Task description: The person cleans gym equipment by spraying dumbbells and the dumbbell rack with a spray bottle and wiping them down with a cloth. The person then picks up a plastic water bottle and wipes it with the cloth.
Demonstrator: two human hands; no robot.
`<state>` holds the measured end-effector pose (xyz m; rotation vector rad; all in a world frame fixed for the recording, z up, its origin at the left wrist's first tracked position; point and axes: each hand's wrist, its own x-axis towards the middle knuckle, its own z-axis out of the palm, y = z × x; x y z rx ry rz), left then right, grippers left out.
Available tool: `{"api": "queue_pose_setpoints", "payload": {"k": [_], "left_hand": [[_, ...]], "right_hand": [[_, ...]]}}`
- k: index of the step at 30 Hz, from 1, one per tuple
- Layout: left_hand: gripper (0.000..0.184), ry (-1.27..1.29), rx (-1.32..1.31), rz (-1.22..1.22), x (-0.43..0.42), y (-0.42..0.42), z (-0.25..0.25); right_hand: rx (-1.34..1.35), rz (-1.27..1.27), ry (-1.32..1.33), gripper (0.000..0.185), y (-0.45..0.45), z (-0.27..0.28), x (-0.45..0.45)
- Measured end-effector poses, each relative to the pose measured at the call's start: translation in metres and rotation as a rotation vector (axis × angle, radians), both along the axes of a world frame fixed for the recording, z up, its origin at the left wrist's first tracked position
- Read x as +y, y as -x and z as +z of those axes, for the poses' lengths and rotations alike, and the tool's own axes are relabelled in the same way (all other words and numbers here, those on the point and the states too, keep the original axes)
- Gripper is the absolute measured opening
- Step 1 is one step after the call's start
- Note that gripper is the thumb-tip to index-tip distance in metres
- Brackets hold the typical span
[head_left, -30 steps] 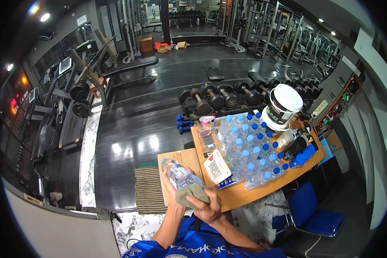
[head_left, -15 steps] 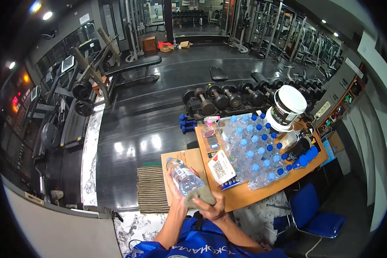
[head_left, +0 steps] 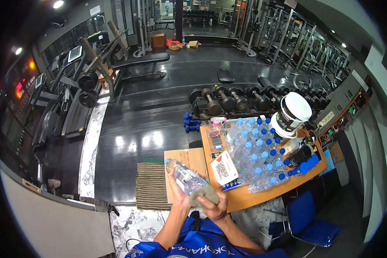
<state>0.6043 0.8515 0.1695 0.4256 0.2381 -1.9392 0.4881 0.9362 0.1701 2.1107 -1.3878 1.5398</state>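
Observation:
A clear plastic bottle (head_left: 187, 178) with a blue cap lies tilted in my left hand (head_left: 179, 189), its cap end pointing away to the upper left. My left fingers wrap round its side. In my right hand (head_left: 216, 209) is a grey-green cloth (head_left: 203, 197), bunched and pressed against the bottle's bottom end. The cloth hides that end of the bottle. Just to the right, on the wooden table (head_left: 243, 202), stand several clear bottles (head_left: 256, 157) with light and dark blue caps, packed close together.
A card with a square code (head_left: 224, 168) and a pink-topped spray bottle (head_left: 218, 121) are on the table's left side. Behind the bottles stands a white bucket (head_left: 293, 112). A cardboard box (head_left: 195, 158) is beside the table, a blue chair (head_left: 311, 221) at right, dumbbells (head_left: 241, 101) beyond.
The whole view has shifted slightly as my head turned. Both hands keep their hold, and the cloth has moved a little over the bottle's bottom end.

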Motion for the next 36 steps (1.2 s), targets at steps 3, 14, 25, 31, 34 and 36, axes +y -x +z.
{"api": "queue_pose_setpoints", "payload": {"k": [3,14,25,31,34,36], "left_hand": [[0.06,0.046,-0.13,0.017,0.0,-0.007,0.001],[0.072,0.887,-1.249,-0.116,0.056,-0.049,-0.013],[0.068,1.295,-1.627,-0.213,0.061,-0.053,0.017],[0.066,1.301,-1.642,-0.247,0.06,-0.054,0.017],[0.066,1.3,-1.594,-0.207,0.056,-0.048,0.02],[0.067,1.316,-1.582,-0.199,0.054,-0.046,0.019]], "right_hand": [[-0.125,-0.143,-0.09,0.05,0.013,0.005,-0.009],[-1.294,-0.002,-0.246,0.036,0.038,0.045,-0.013],[-0.74,0.42,-0.852,0.027,0.033,0.101,-0.03],[-1.385,0.361,-0.621,0.034,0.04,0.092,-0.02],[-0.394,0.521,-0.467,0.036,0.048,0.109,-0.012],[-0.097,0.45,-0.48,0.037,0.047,0.119,-0.013]]}}
